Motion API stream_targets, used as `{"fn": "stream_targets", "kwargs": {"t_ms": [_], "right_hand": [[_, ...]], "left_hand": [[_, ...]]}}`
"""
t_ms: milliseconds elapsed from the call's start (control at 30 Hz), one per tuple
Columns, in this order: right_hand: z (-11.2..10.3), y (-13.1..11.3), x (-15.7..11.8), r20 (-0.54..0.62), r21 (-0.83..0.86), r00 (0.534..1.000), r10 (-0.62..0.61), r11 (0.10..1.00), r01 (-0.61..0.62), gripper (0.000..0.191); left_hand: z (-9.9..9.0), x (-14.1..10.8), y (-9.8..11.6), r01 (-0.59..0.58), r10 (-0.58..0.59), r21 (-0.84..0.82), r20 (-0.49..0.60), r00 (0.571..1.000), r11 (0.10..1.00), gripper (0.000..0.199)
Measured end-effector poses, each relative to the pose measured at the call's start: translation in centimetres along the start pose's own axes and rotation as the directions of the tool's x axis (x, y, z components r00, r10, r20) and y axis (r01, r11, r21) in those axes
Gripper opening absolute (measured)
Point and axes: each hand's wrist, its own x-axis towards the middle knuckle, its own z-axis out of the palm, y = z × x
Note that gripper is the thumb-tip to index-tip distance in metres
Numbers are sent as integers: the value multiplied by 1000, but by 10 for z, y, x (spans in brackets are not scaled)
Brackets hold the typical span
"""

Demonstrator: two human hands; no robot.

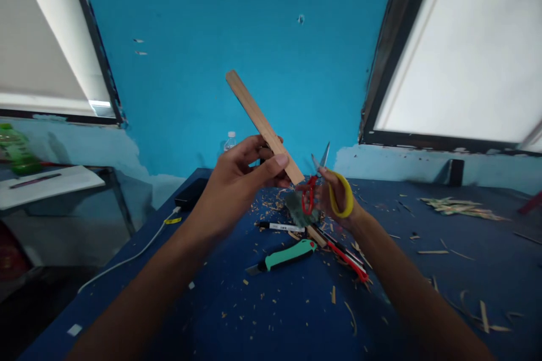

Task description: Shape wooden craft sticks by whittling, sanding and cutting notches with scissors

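My left hand [249, 175] grips a flat wooden strip [265, 124] between thumb and fingers, raised above the table and slanting up to the left. My right hand [334, 194] is closed on a pair of scissors [311, 194] with red handles; the blades point up and stand apart, clear of the strip. A wide yellow ring [348, 197] loops round the right hand near the thumb; whether it joins the scissors I cannot tell. Beneath the hands lie a green utility knife [290, 255] with its blade out, a white-and-black marker [282, 227] and a dark green crumpled piece [296, 210].
Wood shavings and a red-ended tool [349, 262] lie on the blue table [237, 316]. Thin sticks [461, 208] are heaped at right. A black box [190, 193] with a white cable [146, 248] and a clear bottle [230, 140] stand behind, near the blue wall [237, 22].
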Motion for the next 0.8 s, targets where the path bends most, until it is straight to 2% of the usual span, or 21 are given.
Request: {"fn": "stream_targets", "kwargs": {"t_ms": [200, 333, 467, 533, 700, 800], "right_hand": [[49, -22, -35, 148, -62, 969, -199, 976, 210, 61], [71, -34, -64, 199, -102, 957, -211, 967, 235, 67], [76, -36, -77, 279, -230, 954, -110, 957, 177, 66], [76, -34, -75, 291, -272, 951, -105, 944, 187, 66], [72, -28, -70, 330, -243, 933, -146, 941, 234, 67], [69, -27, -73, 353, -194, 927, -124, 960, 202, 68]], "left_hand": [[-2, 2, 14, -58, 69, 63, -179, 981, 996, 39], [-6, -2, 19, -101, 117, 76, -244, 963, 992, 33], [-3, -5, 21, -146, 178, 130, -285, 942, 981, 22], [0, -7, 22, -141, 175, 133, -291, 941, 981, 19], [7, -10, 24, -131, 187, 184, -335, 923, 974, 23], [8, -10, 21, -108, 170, 198, -326, 930, 974, 29]]}}
